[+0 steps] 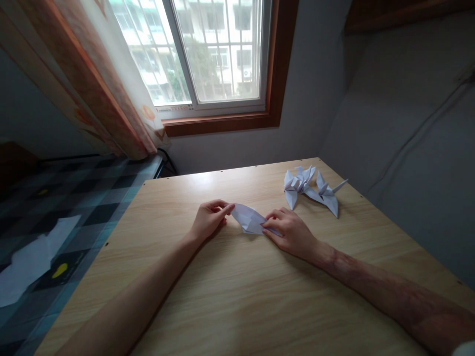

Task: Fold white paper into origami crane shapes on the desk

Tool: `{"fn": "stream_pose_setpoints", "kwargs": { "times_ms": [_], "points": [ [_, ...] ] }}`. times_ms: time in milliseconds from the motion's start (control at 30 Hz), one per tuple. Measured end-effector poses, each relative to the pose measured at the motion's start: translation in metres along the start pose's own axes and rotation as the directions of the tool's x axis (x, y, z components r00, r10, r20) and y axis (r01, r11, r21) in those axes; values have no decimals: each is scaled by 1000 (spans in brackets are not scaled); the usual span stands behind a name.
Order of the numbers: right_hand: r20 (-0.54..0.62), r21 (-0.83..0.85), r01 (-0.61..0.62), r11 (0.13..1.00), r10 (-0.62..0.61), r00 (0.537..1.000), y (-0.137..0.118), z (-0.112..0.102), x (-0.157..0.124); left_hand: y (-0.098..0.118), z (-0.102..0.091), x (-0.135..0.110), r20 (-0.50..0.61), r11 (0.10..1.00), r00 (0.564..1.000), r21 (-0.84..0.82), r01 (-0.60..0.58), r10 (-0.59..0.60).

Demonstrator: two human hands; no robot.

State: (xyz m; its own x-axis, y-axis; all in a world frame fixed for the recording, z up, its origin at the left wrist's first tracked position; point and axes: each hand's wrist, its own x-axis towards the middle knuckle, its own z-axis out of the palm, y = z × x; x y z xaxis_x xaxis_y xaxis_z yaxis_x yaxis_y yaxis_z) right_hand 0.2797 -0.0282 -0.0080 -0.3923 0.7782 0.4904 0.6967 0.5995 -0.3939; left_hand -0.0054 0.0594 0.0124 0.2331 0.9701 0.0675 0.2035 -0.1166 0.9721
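A partly folded piece of white paper (248,219) is stretched between my two hands, just above or on the wooden table. My left hand (211,217) pinches its upper left tip between thumb and fingers. At the paper's right end, my right hand (291,231) is closed on it, thumb below and fingers over the top. A loose flap hangs along the lower edge in the middle. Beyond my right hand, white folded paper cranes (300,182) sit close together, one (326,192) with a thin point sticking out to the right.
The light wooden table (222,296) lies under my hands, with its far edge near a barred window (222,54). To the left is a checked bed cover (111,183) with white paper sheets (33,262) on it. A patterned curtain (89,64) hangs beside the window.
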Motion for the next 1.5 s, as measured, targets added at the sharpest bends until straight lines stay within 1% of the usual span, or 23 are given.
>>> {"fn": "stream_pose_setpoints", "kwargs": {
  "times_ms": [100,167,200,267,333,433,533,633,667,733,833,900,967,1033,1133,1200,1267,1333,1433,1500],
  "points": [
    [-4,-1,0,1000,0,1000,1,2,-1,5,5,-4,-14,992,999,124,-31,33],
    [-13,-7,-6,1000,6,1000,1,2,-1,7,11,-9,17,977,997,197,-79,77],
    [-22,-10,-10,1000,10,1000,0,3,-1,7,14,-12,46,973,994,209,-103,95],
    [-40,-16,-22,1000,22,999,-1,3,-1,6,21,-17,107,971,988,201,-133,113],
    [-41,-18,-23,1000,22,999,-3,2,-1,2,24,-20,160,955,978,241,-173,137],
    [-14,-17,5,1000,-5,1000,-8,-2,1,-5,25,-21,156,950,978,260,-174,137],
    [16,3,38,999,-38,999,-12,-6,2,-7,24,-20,151,964,981,220,-150,118],
    [17,94,33,995,-35,999,-13,-10,1,-3,24,-19,165,971,979,189,-149,118],
    [5,146,7,989,-8,1000,-12,-10,0,-2,24,-19,179,971,977,185,-153,120],
    [-27,275,-82,958,93,995,-8,-9,-1,2,24,-19,219,969,968,183,-165,123],
    [-52,449,-215,867,266,963,1,-4,-1,6,24,-20,284,965,950,181,-189,133],
    [-40,510,-243,825,305,952,6,0,0,8,24,-21,310,963,940,177,-203,142],
    [7,509,-246,825,282,959,8,1,2,9,25,-21,309,964,939,164,-209,151],
    [45,468,-225,855,231,972,6,0,4,8,26,-22,279,968,947,146,-202,156],
    [55,397,-179,900,172,984,0,-3,6,4,27,-21,191,975,970,132,-177,150],
    [37,364,-153,919,150,988,-3,-5,6,1,27,-20,128,967,973,146,-209,191],
    [3,336,-132,933,139,990,-5,-5,6,-1,27,-21,86,930,955,216,-296,284],
    [-25,315,-126,941,141,990,-4,-3,5,0,26,-22,92,860,919,328,-391,383],
    [-23,333,-179,926,197,980,-1,0,3,5,26,-27,193,756,869,431,-493,456],
    [10,395,-255,883,273,962,3,2,2,7,27,-30,270,705,835,447,-550,480]
  ]
}}
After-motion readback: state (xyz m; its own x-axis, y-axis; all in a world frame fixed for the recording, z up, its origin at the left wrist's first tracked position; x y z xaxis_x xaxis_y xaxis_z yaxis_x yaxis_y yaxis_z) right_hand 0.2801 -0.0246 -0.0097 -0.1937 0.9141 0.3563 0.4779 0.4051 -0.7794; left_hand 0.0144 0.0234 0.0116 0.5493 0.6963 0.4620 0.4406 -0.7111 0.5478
